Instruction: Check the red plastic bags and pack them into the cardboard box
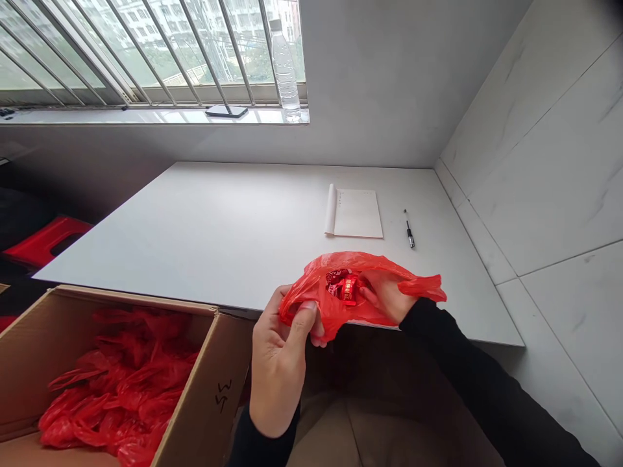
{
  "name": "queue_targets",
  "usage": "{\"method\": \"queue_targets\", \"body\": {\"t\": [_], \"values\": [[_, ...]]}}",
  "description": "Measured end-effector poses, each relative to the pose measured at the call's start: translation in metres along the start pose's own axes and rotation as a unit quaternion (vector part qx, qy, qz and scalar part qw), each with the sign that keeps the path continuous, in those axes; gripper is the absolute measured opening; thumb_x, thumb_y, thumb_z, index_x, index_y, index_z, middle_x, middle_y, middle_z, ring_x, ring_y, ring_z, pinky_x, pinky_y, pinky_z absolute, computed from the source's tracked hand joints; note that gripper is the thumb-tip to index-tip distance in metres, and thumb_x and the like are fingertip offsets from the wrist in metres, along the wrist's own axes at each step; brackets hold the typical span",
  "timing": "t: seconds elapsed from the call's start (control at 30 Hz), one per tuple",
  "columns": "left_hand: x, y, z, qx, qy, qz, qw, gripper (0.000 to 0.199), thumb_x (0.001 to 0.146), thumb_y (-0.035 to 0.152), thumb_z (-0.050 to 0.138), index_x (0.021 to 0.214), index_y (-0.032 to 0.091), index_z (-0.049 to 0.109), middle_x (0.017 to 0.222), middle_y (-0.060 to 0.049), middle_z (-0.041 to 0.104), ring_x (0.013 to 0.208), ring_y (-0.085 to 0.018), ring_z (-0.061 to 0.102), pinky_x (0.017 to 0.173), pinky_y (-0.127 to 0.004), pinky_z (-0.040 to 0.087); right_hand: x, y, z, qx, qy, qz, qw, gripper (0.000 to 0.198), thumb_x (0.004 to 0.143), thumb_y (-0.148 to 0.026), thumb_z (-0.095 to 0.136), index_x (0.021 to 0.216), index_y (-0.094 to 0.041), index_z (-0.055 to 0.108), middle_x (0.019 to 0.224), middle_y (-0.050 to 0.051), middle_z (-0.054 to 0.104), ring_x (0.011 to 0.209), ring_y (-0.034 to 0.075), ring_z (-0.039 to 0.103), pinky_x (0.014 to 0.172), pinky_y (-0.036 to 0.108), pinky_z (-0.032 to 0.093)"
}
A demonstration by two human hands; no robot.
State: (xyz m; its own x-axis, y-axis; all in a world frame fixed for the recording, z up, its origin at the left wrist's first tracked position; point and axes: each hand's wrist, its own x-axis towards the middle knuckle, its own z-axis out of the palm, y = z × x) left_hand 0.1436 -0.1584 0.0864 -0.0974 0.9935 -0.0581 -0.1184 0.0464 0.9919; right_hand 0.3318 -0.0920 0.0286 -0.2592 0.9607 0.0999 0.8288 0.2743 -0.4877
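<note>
My left hand (282,350) is closed, its thumb and fingers pinching the left rim of a red plastic bag (335,318) at the table's front edge. Inside the bag's mouth are shiny red wrapped candies (348,288), some with gold printing. My right hand (384,295) reaches into the bag from the right, beside the candies. Its visible fingers are slightly bent and apart, and I see nothing held between them; the rest are hidden by the bag. One bag handle (423,286) lies across my right wrist.
On the white table (233,227) lie a notepad (359,213) and a pen (409,230). A cardboard box (204,383) of red plastic bags (131,383) stands at the left. A water bottle (286,74) and a phone-like flat object (226,111) are on the windowsill.
</note>
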Motion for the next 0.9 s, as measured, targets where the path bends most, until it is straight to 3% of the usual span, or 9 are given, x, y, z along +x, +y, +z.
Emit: {"method": "queue_targets", "body": {"t": [0.13, 0.23, 0.33, 0.4, 0.47, 0.53, 0.67, 0.8, 0.9], "values": [[0.000, 0.004, -0.003, 0.006, 0.047, 0.039, 0.998, 0.009, 0.094, 0.030, 0.066, 0.098, 0.022, 0.063, 0.086, 0.002, 0.062, 0.070, -0.010, 0.058, 0.070, -0.024, 0.051, -0.033, -0.012, -0.040, 0.039, 0.014, -0.027, 0.999, 0.021, 0.102, -0.026, 0.052, 0.119, -0.024, 0.065, 0.099, 0.002, 0.072, 0.086, 0.020, 0.069, 0.075, 0.033, 0.055], [-0.003, 0.008, -0.004, 0.002, 0.063, 0.057, 0.996, 0.011, 0.093, 0.029, 0.068, 0.100, 0.022, 0.064, 0.096, 0.000, 0.063, 0.085, -0.012, 0.060, 0.078, -0.023, 0.051, -0.061, -0.022, -0.070, 0.055, 0.184, -0.087, 0.978, 0.027, 0.100, -0.024, 0.057, 0.125, -0.032, 0.061, 0.115, 0.002, 0.066, 0.108, 0.022, 0.063, 0.092, 0.036, 0.053], [-0.002, 0.007, -0.005, -0.008, 0.092, 0.077, 0.993, 0.012, 0.094, 0.033, 0.067, 0.096, 0.022, 0.065, 0.095, 0.000, 0.064, 0.090, -0.013, 0.059, 0.080, -0.023, 0.050, -0.077, -0.016, -0.084, -0.076, 0.270, -0.025, 0.960, 0.045, 0.097, -0.041, 0.061, 0.140, -0.030, 0.055, 0.149, 0.012, 0.041, 0.142, 0.038, 0.034, 0.110, 0.056, 0.038], [0.002, 0.004, -0.006, -0.008, 0.115, 0.099, 0.988, 0.014, 0.095, 0.036, 0.066, 0.093, 0.022, 0.067, 0.092, -0.001, 0.064, 0.089, -0.014, 0.058, 0.080, -0.023, 0.049, -0.080, 0.000, -0.088, -0.126, 0.249, 0.016, 0.960, 0.057, 0.098, -0.053, 0.054, 0.147, -0.024, 0.049, 0.152, 0.016, 0.039, 0.142, 0.044, 0.032, 0.112, 0.067, 0.029], [0.008, 0.002, -0.006, -0.003, 0.141, 0.126, 0.982, 0.015, 0.094, 0.036, 0.067, 0.090, 0.021, 0.068, 0.092, -0.001, 0.063, 0.091, -0.014, 0.058, 0.083, -0.024, 0.048, -0.081, 0.017, -0.090, -0.098, 0.208, 0.049, 0.972, 0.050, 0.099, -0.058, 0.048, 0.140, -0.030, 0.054, 0.130, 0.011, 0.061, 0.110, 0.037, 0.061, 0.100, 0.063, 0.043], [0.013, 0.002, -0.005, 0.002, 0.149, 0.152, 0.977, 0.012, 0.094, 0.033, 0.067, 0.090, 0.022, 0.069, 0.097, -0.002, 0.062, 0.101, -0.016, 0.060, 0.092, -0.026, 0.047, -0.080, 0.028, -0.091, -0.046, 0.166, 0.081, 0.982, 0.041, 0.098, -0.061, 0.050, 0.131, -0.038, 0.060, 0.109, 0.003, 0.070, 0.077, 0.026, 0.065, 0.072, 0.048, 0.054], [0.018, 0.006, -0.002, 0.000, 0.091, 0.196, 0.976, 0.012, 0.094, 0.025, 0.065, 0.102, 0.026, 0.075, 0.124, -0.006, 0.063, 0.134, -0.025, 0.050, 0.113, -0.037, 0.040, -0.072, 0.025, -0.091, -0.013, 0.156, 0.052, 0.986, 0.064, 0.090, -0.066, 0.060, 0.147, -0.039, 0.047, 0.126, 0.003, 0.064, 0.107, 0.029, 0.060, 0.067, 0.038, 0.054], [0.017, 0.014, 0.002, -0.018, -0.008, 0.200, 0.980, 0.027, 0.101, 0.027, 0.053, 0.119, 0.029, 0.073, 0.137, -0.008, 0.063, 0.138, -0.029, 0.050, 0.121, -0.051, 0.033, -0.057, 0.011, -0.088, 0.054, 0.191, 0.048, 0.979, 0.028, 0.099, -0.053, 0.055, 0.114, -0.035, 0.069, 0.116, 0.003, 0.064, 0.110, 0.025, 0.058, 0.057, 0.029, 0.050], [0.018, 0.020, 0.006, 0.003, -0.027, 0.246, 0.969, 0.031, 0.102, 0.022, 0.050, 0.122, 0.031, 0.072, 0.123, -0.006, 0.070, 0.131, -0.029, 0.057, 0.119, -0.054, 0.036, -0.048, 0.005, -0.088, 0.092, 0.224, 0.012, 0.970, 0.025, 0.098, -0.047, 0.059, 0.117, -0.032, 0.066, 0.128, 0.003, 0.061, 0.122, 0.026, 0.055, 0.091, 0.039, 0.053]]}}
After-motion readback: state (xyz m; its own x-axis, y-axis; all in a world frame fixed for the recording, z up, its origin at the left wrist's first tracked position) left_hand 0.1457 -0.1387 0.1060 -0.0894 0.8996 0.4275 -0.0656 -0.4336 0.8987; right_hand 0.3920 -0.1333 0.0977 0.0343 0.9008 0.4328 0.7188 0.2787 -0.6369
